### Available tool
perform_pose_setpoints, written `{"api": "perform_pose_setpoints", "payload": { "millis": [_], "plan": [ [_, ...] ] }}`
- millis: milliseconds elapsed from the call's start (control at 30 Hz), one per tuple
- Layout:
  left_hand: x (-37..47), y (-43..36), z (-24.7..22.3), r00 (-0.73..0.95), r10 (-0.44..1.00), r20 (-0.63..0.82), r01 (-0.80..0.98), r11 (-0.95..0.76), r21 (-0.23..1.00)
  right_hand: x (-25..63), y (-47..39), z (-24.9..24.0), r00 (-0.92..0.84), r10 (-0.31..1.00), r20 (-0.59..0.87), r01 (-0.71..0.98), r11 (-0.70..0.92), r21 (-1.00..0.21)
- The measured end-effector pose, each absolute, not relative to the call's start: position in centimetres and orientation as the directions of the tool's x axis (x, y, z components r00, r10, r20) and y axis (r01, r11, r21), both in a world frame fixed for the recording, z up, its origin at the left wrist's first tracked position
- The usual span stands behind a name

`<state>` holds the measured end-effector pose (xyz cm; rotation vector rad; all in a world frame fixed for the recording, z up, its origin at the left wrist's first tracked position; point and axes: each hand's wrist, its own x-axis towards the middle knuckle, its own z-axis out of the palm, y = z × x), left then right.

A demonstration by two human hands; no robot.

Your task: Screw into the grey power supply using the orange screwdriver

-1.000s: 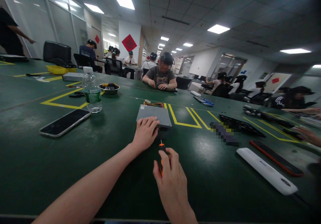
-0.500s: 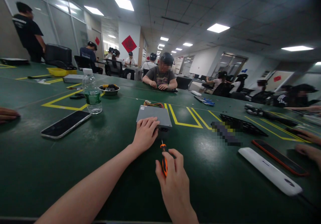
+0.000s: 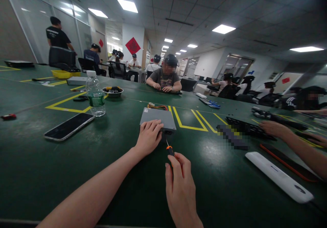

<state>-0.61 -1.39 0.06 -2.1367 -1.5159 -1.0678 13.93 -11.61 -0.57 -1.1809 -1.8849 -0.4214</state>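
A grey metal box (image 3: 163,116) with coloured wires at its far side lies on the green table (image 3: 122,194). My left hand (image 3: 149,136) rests on its near left part, fingers spread over the top and nothing gripped. My right hand (image 3: 181,183) is closed around an orange and black screwdriver (image 3: 169,150). The screwdriver's thin shaft points up at the near face of the box, just below the socket; whether its tip touches is too small to tell.
Left of the box are a phone (image 3: 68,126), a water bottle (image 3: 96,97) and a metal bowl (image 3: 113,92). On the right lie a white power strip (image 3: 278,177), a black perforated panel (image 3: 249,128) and another person's arm (image 3: 298,146). A person (image 3: 165,75) sits opposite.
My right hand has shifted slightly right, and the screwdriver now tilts left toward the box. Another person's hand has reached the black panel. A hand at the left edge has gone from view.
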Motion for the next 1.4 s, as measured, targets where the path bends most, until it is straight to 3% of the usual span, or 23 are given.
{"api": "perform_pose_setpoints", "payload": {
  "millis": [167, 400, 667, 867, 1033, 1167, 1400],
  "plan": [
    [-0.58, -1.31, 0.00, 0.171, 0.666, 0.726, 0.905, -0.398, 0.152, 13.72, -11.25, -1.13, -0.268, 0.500, 0.824, 0.829, 0.555, -0.067],
    [-0.53, -1.34, -0.02, 0.168, 0.667, 0.726, 0.903, -0.399, 0.158, 14.21, -11.35, -0.88, -0.202, 0.578, 0.790, 0.855, 0.498, -0.145],
    [-0.51, -1.38, -0.08, 0.166, 0.661, 0.731, 0.905, -0.397, 0.153, 13.75, -11.11, -0.87, -0.275, 0.455, 0.847, 0.790, 0.609, -0.071],
    [-0.47, -1.46, -0.04, 0.161, 0.671, 0.724, 0.907, -0.390, 0.160, 14.11, -11.34, -0.90, -0.209, 0.568, 0.796, 0.824, 0.541, -0.170],
    [-0.39, -1.44, 0.09, 0.164, 0.672, 0.722, 0.907, -0.390, 0.156, 13.47, -11.33, -1.34, -0.267, 0.496, 0.827, 0.799, 0.594, -0.098],
    [-0.51, -1.44, 0.04, 0.162, 0.676, 0.719, 0.906, -0.391, 0.164, 13.73, -11.11, -1.11, -0.202, 0.474, 0.857, 0.820, 0.560, -0.117],
    [-0.43, -1.47, 0.02, 0.150, 0.679, 0.718, 0.906, -0.386, 0.175, 13.65, -11.54, -0.85, -0.194, 0.595, 0.780, 0.824, 0.531, -0.199]
  ]
}}
